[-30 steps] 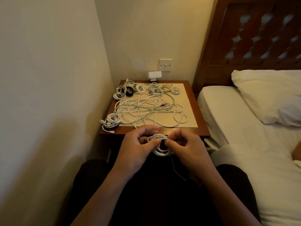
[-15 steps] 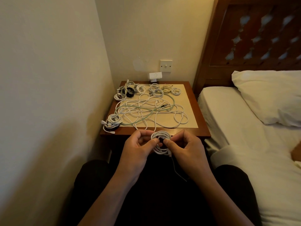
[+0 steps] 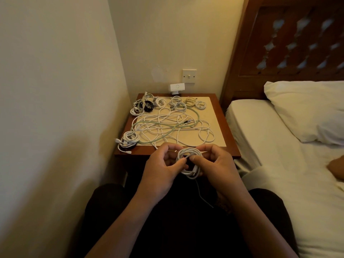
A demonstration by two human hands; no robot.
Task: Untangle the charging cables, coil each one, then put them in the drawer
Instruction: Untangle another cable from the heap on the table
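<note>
A small white cable coil (image 3: 189,161) is held just in front of the bedside table's near edge. My left hand (image 3: 163,170) pinches its left side and my right hand (image 3: 217,164) pinches its right side. A tangle of loose white and pale green cables (image 3: 171,127) spreads over the middle of the wooden bedside table (image 3: 230,144). Several coiled cables (image 3: 167,104) lie in a row along the table's back, one of them black. Another white coil (image 3: 128,139) sits at the front left corner. The drawer is hidden below the tabletop.
A wall runs close along the left. The bed with white sheet (image 3: 279,155) and pillow (image 3: 307,110) lies right of the table, under a wooden headboard (image 3: 297,43). A wall switch (image 3: 189,76) and white plug (image 3: 176,88) sit behind the table. A thin dark wire (image 3: 202,196) hangs over my lap.
Both hands have lifted the white coil slightly up and toward the table edge. The coil looks rounder and fuller between the fingers. The cables on the table have not moved.
</note>
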